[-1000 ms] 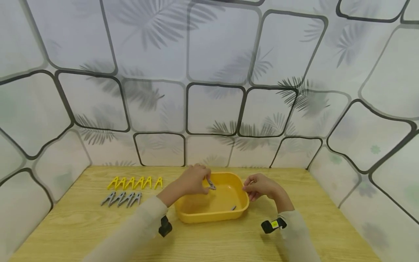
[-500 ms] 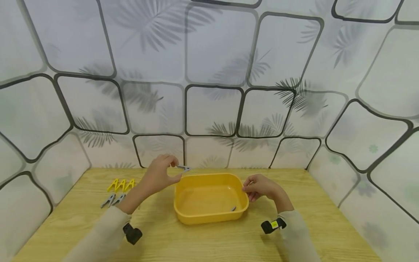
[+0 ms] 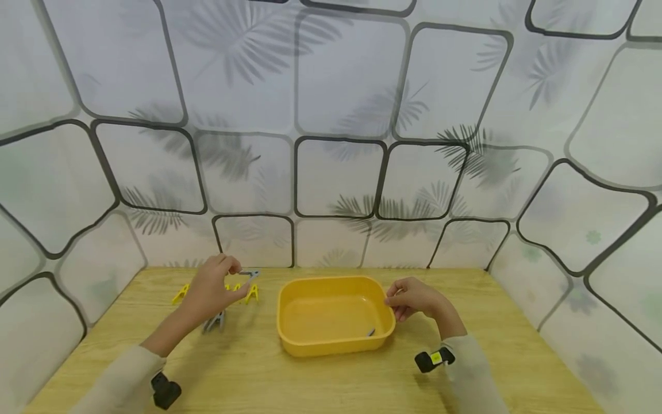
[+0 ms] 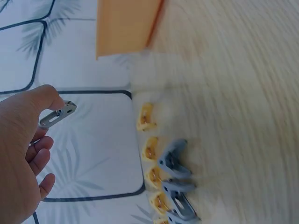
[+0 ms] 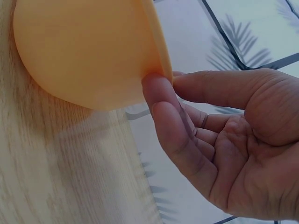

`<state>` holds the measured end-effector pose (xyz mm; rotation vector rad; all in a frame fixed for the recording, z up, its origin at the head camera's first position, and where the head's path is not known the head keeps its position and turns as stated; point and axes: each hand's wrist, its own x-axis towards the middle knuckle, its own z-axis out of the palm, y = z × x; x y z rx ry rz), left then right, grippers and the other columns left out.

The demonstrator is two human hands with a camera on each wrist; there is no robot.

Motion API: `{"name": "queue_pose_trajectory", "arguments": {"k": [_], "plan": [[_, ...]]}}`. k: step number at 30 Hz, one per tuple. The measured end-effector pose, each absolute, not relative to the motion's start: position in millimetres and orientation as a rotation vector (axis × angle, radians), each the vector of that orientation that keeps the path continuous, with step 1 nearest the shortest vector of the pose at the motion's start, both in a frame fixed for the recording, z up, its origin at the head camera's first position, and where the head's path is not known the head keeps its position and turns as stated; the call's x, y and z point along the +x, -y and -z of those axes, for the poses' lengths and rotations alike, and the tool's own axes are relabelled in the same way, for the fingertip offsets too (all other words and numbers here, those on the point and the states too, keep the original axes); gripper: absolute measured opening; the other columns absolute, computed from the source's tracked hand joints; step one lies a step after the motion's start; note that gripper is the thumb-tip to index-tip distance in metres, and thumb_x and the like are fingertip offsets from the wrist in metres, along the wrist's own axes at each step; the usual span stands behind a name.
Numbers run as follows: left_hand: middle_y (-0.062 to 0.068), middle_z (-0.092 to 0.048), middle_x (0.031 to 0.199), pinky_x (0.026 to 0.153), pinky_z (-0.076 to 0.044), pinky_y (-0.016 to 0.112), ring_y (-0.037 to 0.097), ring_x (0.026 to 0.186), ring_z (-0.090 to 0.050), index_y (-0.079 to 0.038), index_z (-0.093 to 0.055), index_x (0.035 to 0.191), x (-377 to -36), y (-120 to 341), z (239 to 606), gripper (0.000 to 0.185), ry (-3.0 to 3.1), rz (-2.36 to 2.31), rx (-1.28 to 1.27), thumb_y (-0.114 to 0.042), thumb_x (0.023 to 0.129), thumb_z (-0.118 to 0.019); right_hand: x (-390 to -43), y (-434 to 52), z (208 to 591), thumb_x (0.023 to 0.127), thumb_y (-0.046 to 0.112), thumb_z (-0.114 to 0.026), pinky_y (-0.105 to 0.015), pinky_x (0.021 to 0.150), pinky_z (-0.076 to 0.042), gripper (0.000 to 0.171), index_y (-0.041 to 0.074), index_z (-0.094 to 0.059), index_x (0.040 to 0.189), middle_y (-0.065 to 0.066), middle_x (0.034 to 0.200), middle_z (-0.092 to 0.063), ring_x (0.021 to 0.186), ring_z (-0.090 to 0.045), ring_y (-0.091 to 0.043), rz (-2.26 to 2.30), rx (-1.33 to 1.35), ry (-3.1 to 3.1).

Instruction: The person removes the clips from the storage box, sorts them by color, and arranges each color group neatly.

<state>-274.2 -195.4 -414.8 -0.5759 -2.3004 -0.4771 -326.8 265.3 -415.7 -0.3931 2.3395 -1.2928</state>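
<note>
My left hand (image 3: 207, 293) pinches a grey clothespin (image 3: 251, 274) between thumb and fingertips, raised over the back left of the table. In the left wrist view that clothespin (image 4: 58, 115) sticks out past the fingertips. Below the hand stand a row of yellow clothespins (image 3: 251, 294) and a row of grey clothespins (image 4: 174, 161), partly hidden by it in the head view. My right hand (image 3: 418, 300) pinches the right rim of a yellow plastic basin (image 3: 331, 348), thumb on one side and fingers on the other. Inside the basin, near its front right corner, lies a small grey piece (image 3: 370, 332).
The wooden table (image 3: 331, 385) reaches back to a patterned curtain (image 3: 336, 172), which also closes in both sides. Black wrist cameras are strapped at both sleeves. The basin stands mid-table, right of the clothespin rows.
My left hand has moved left from over the basin to above the clothespin rows, still carrying the grey clothespin. The right hand and the basin have stayed in place.
</note>
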Motion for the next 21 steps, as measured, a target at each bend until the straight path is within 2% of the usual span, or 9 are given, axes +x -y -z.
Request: {"name": "queue_pose_trajectory", "arguments": {"k": [11,21], "plan": [[-0.006,-0.046,0.077,0.062,-0.033,0.028,0.007,0.070,-0.036,-0.013,-0.055,0.082,-265.2,219.4,435.9,0.041,2.281,0.307,-0.677,-0.012,0.064,-0.091,-326.0,-267.0,418.2,0.098,0.012,-0.065,-0.027,0.059,-0.058,0.019,-0.005,-0.064,0.105,-0.002,0.072,-0.067,0.059,-0.066,-0.011,1.304,-0.417,-2.331],[-0.001,-0.049,0.079,0.066,-0.031,0.032,0.012,0.072,-0.037,-0.013,-0.057,0.084,-258.0,223.2,445.5,0.034,2.491,0.251,-0.585,-0.016,0.071,-0.089,-323.6,-263.8,413.5,0.098,0.014,-0.066,-0.028,0.059,-0.059,0.023,-0.006,-0.063,0.108,-0.003,0.072,-0.067,0.059,-0.066,-0.011,1.301,-0.416,-2.339]]}}
